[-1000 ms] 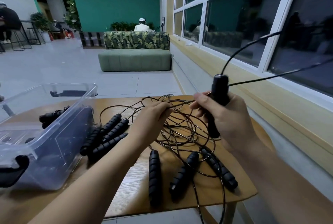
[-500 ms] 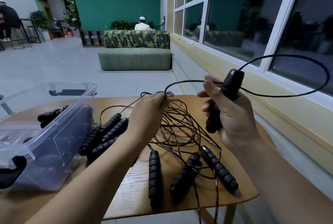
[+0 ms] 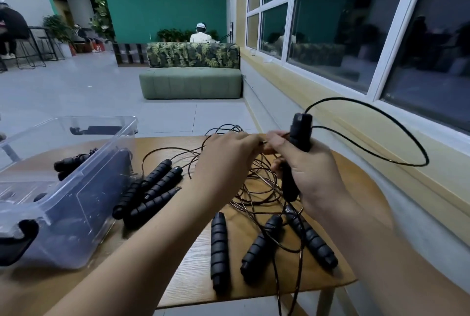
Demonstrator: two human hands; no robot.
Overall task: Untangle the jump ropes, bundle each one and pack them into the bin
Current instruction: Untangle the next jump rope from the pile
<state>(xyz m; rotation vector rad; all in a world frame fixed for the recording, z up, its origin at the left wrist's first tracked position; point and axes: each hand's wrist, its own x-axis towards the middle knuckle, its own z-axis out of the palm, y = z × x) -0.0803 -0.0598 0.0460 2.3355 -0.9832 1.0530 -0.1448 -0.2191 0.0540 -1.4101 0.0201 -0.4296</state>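
Bin [image 3: 84, 214], clear plastic, stands at your far left on the wooden worktop [image 3: 188, 272]; bundled handles [image 3: 70, 164], black, lie inside it. Just beside its right wall, four loose handles [image 3: 152, 189] lie side by side. Your left hand [image 3: 223, 163], raised above the worktop, pinches a thin strand [image 3: 262, 141] between curled fingers, with its fingertips close to your right thumb. Beneath both hands the tangled cords [image 3: 256, 188] lie in loops on the worktop. Your right hand [image 3: 312, 175] grasps one upright handle [image 3: 300, 132]. From the top of that handle a cord loop [image 3: 427, 158] arcs out to the right and returns towards the hand. Near the worktop's front edge three front handles [image 3: 262, 244] lie apart from one another, crossed by strands of the tangle. White window frame [image 3: 395, 35] runs along your right.
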